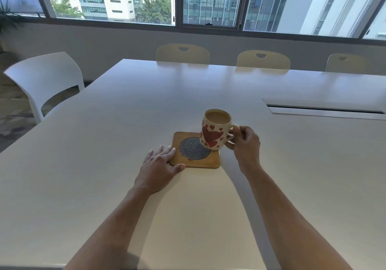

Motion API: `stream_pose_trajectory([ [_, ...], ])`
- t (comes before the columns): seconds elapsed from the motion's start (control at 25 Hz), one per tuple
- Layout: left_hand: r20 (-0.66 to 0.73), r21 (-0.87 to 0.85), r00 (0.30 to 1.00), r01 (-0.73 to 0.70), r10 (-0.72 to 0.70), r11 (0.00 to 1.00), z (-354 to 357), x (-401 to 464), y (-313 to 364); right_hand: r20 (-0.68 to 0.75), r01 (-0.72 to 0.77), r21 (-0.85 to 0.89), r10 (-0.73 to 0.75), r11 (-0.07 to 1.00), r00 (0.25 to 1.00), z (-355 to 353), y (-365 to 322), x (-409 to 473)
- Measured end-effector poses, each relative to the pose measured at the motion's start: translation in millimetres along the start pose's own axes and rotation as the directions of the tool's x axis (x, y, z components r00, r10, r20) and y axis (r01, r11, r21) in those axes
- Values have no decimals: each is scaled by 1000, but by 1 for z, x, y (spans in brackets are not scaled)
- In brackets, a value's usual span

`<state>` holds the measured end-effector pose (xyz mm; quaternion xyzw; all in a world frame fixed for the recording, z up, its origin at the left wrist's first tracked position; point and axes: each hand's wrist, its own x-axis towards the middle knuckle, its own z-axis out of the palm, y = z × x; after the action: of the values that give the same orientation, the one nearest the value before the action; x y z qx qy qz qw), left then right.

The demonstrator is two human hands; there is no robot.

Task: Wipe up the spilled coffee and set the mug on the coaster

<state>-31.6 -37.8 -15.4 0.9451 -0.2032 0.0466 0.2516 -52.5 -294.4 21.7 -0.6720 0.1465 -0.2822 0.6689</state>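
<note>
Office meeting room — long white table [208, 85], chairs [182, 53], high-rise windows [208, 0]

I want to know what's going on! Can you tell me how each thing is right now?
mug: full of milky coffee, tilted, over the coaster's right part.
coaster: flat on the table, middle uncovered.
right hand: grips the mug's handle.
left hand: flat, fingers straight, touching the coaster's left edge.
table: no spill visible.

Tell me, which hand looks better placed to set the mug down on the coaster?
The right hand. Its fingers already grip the mug by the handle, tilted over the coaster's right side. The left hand lies flat on the table, touching the coaster's left edge, probably steadying it.
</note>
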Motion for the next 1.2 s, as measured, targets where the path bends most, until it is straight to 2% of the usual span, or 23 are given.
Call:
stream_pose_trajectory([
  [0.32, -14, 17, 1000, -5, 5, 1000, 1, 0, -1, 125, -26, -7, 27, 1000, 992, 29, 4, -7],
  [0.76, -1, 32, 1000, -10, 10, 999, 1, 1, -2, 188, -61, 1, 60, 998, 980, 32, 9, -16],
  [1.04, 2, 29, 1000, -7, 7, 1000, 0, 0, 0, 199, -53, -86, 69, 995, 978, 28, 9, -18],
  [1.2, 3, 31, 1000, -13, 13, 999, -1, -1, 1, 153, 20, -264, 22, 964, 988, 17, 11, -24],
])
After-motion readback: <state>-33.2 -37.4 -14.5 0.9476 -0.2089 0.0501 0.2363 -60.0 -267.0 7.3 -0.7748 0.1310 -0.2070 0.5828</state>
